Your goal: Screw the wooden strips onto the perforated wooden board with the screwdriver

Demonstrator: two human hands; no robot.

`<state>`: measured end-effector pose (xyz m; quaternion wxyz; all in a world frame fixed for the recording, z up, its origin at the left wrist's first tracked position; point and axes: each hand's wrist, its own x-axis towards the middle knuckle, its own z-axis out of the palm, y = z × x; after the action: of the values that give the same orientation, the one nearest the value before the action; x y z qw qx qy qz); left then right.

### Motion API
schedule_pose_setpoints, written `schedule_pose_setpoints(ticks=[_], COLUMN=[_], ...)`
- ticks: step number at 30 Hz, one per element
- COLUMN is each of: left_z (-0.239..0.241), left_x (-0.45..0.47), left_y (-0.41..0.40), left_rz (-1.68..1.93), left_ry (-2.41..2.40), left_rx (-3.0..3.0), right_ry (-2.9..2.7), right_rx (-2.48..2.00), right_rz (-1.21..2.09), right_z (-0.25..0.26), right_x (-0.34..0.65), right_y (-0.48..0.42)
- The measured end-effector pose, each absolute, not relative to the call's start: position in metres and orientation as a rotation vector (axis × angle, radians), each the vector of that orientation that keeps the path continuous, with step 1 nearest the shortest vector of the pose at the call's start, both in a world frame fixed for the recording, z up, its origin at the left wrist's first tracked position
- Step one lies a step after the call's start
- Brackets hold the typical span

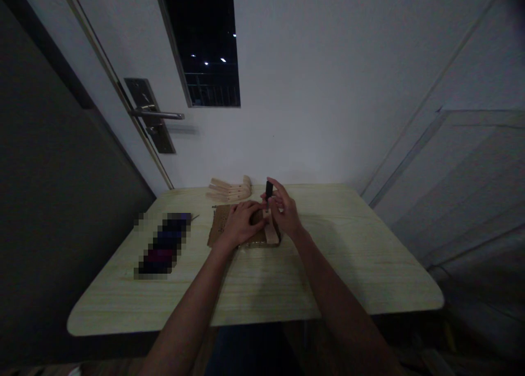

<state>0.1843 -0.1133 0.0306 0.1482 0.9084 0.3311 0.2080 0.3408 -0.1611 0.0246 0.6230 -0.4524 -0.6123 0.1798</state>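
My right hand [284, 212] is closed around a short upright tool with a black handle [269, 190], most likely a screwdriver. One finger rests on top of the handle. Its lower end points down at the far part of a light wooden block [271, 233]; the tip itself is hidden by my fingers. From the left, my left hand [245, 223] grips the block between thumb and fingers. Under both lies a piece of brown cardboard [219, 225], with several small dark bits, perhaps screws, scattered on its left part.
Behind the cardboard lie several joined wooden strips [229, 191] with dark dots. A pixelated dark object [164, 244] is on the left, with a thin metal piece [195, 217] beside it. The pale wooden table [369, 266] meets a white door with a lever handle [159, 115].
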Motion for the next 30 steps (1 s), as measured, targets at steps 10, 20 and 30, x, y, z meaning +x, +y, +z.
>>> schedule_pose_setpoints(ticks=[10, 20, 30], left_z=[0.0317, 0.0298, 0.0266], left_x=[0.1845, 0.1835, 0.1838], left_y=[-0.1149, -0.1136, -0.1107], left_rz=[0.613, 0.641, 0.639], left_ry=[0.947, 0.947, 0.920], left_rx=[2.592, 2.593, 2.611], right_ry=[-1.374, -1.348, -1.441], right_rx=[-1.119, -1.079, -1.031], right_rz=[0.370, 0.353, 0.359], right_z=[0.0195, 0.0215, 0.0254], right_x=[0.3432, 0.3393, 0.3420], right_y=[-0.1530, -0.1540, -0.1605])
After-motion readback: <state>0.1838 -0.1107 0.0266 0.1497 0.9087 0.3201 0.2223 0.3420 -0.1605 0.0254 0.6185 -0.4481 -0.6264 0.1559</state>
